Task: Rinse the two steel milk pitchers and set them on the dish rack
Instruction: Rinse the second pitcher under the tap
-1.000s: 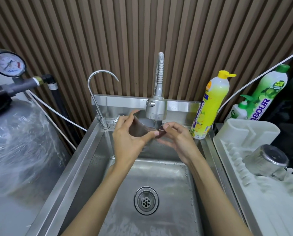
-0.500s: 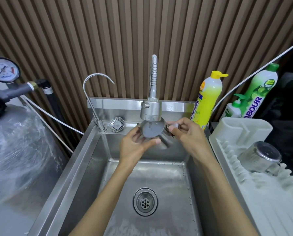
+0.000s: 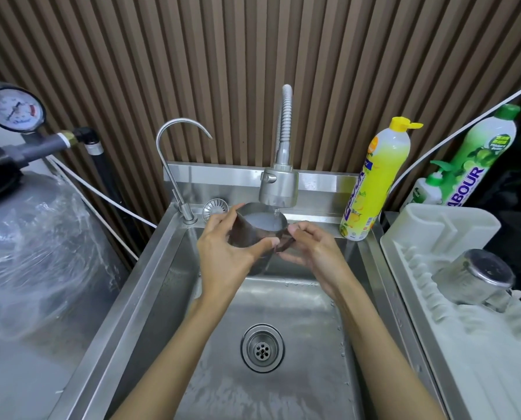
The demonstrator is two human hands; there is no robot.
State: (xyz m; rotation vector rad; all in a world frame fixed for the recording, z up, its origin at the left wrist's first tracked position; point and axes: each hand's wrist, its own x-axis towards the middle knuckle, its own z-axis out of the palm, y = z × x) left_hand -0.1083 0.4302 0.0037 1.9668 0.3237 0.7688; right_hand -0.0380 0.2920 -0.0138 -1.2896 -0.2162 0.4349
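A steel milk pitcher [image 3: 260, 222] sits upright under the spray faucet head [image 3: 279, 187], and a thin stream of water falls into its foamy inside. My left hand [image 3: 225, 256] wraps around the pitcher's body from the left. My right hand [image 3: 312, 251] pinches its handle on the right. Both hands hold it above the sink basin [image 3: 298, 313]. A second steel pitcher [image 3: 473, 280] lies on its side, bottom toward me, on the white dish rack [image 3: 453, 344] at the right.
A curved thin tap [image 3: 174, 165] stands at the sink's back left beside a small strainer [image 3: 215, 207]. A yellow detergent bottle [image 3: 374, 180] and green bottles [image 3: 474, 159] stand at the back right. The drain [image 3: 262, 348] lies mid-basin. A plastic-wrapped tank [image 3: 31, 247] with a gauge fills the left.
The pitcher has turned from tilted, mouth toward me, to upright under the faucet, and water now runs into it. Both hands kept their hold.
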